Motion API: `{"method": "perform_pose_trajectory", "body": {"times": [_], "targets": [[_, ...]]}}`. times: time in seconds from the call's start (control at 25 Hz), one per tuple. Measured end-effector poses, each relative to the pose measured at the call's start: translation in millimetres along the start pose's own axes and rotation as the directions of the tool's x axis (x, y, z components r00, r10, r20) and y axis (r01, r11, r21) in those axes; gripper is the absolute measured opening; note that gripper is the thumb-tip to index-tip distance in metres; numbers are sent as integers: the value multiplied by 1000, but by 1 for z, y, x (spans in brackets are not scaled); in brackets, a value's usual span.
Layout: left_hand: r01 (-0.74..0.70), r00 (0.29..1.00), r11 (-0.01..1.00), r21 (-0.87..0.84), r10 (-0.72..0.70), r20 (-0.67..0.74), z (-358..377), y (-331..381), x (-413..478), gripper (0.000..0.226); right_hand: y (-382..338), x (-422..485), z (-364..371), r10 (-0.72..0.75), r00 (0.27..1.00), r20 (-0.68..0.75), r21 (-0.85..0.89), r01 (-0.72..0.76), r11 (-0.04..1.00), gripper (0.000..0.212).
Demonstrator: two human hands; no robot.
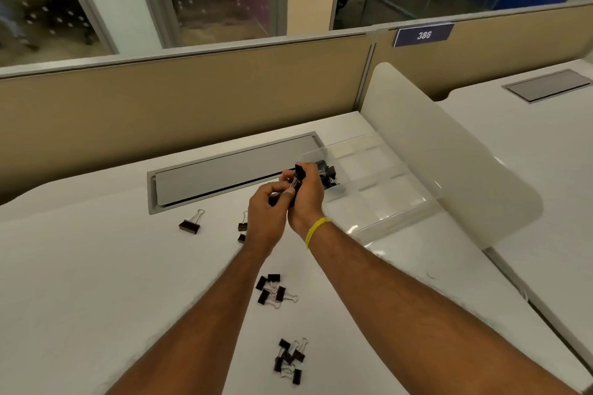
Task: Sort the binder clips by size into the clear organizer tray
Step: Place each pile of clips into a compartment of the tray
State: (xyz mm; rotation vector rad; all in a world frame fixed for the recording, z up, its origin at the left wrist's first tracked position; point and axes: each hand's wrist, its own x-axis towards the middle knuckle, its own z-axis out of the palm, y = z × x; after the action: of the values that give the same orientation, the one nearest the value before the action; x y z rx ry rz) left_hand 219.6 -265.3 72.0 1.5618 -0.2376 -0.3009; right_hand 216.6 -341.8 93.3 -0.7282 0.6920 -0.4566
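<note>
Head view: nearest on the white bench (96,298) lies a cluster of small black binder clips (288,359), then a second cluster (272,290). Farther on, the left hand (266,218) and right hand (305,199) meet, both with fingers curled round a bunch of black clips (299,175). A larger black clip (190,224) lies to their left. Behind the hands, the clear plastic organizer tray (385,189) holds sorted black clips (328,174) in a left compartment.

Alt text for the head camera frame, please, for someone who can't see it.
The left hand and right hand together grip a bunch of black binder clips next to the clear organizer tray, one compartment of which already holds a pile of clips. Loose clips lie on the white desk: two clusters between the forearms and a larger clip farther left.
</note>
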Motion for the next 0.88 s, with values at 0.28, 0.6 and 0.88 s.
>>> {"method": "perform_pose_trajectory", "body": {"times": [0.28,0.6,0.88], "targets": [[242,961,912,-332,-272,-48,120,12,31,18,-70,42,-55,-53,992,-113,100,64,993,27],[485,873,831,-272,-476,104,205,12,85,18,-117,113,-91,57,976,-208,-99,-79,992,28],[596,802,748,-292,-572,172,209,0,120,46,-141,136,-97,126,979,-160,-295,-170,940,49]]}}
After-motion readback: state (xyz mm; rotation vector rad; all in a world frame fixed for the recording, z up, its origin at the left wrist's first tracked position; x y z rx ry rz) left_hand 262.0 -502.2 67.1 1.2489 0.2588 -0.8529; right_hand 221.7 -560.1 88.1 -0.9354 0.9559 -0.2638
